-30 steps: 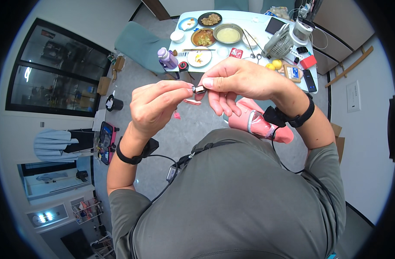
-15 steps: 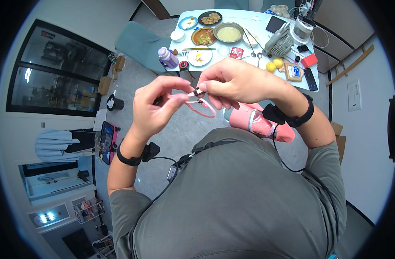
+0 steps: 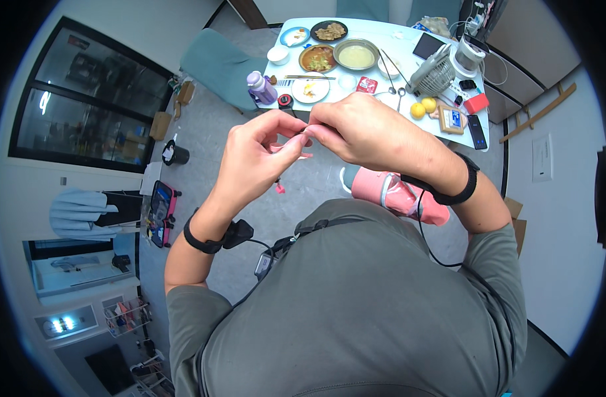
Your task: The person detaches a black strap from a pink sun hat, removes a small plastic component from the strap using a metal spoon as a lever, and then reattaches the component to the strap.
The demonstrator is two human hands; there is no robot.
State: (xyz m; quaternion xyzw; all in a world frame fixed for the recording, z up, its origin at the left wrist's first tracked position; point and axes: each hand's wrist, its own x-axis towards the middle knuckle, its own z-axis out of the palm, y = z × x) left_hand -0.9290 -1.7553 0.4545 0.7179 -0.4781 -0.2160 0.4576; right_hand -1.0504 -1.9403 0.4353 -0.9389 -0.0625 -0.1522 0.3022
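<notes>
My left hand [image 3: 263, 152] and my right hand [image 3: 356, 132] meet fingertip to fingertip in a pinch above the floor, in front of the table. Between them is a thin pink strap [image 3: 305, 156] with a small dark piece at its end, mostly hidden by my fingers. A small pink tag [image 3: 280, 188] dangles below my left hand. Beyond my right hand, low down, lies a pink soft bundle with a clear cover [image 3: 395, 198].
A white table [image 3: 373, 28] at the back holds plates, bowls, chopsticks, spoons, a purple bottle [image 3: 262, 91], lemons, a phone and a fan [image 3: 432, 73]. A teal chair [image 3: 217, 66] stands at its left, an open suitcase [image 3: 162, 212] and a bin [image 3: 175, 153] further left.
My left hand has shifted right and closed in against my right hand. The small metal-and-dark piece seen earlier is now mostly covered, and less of the pink loop shows.
</notes>
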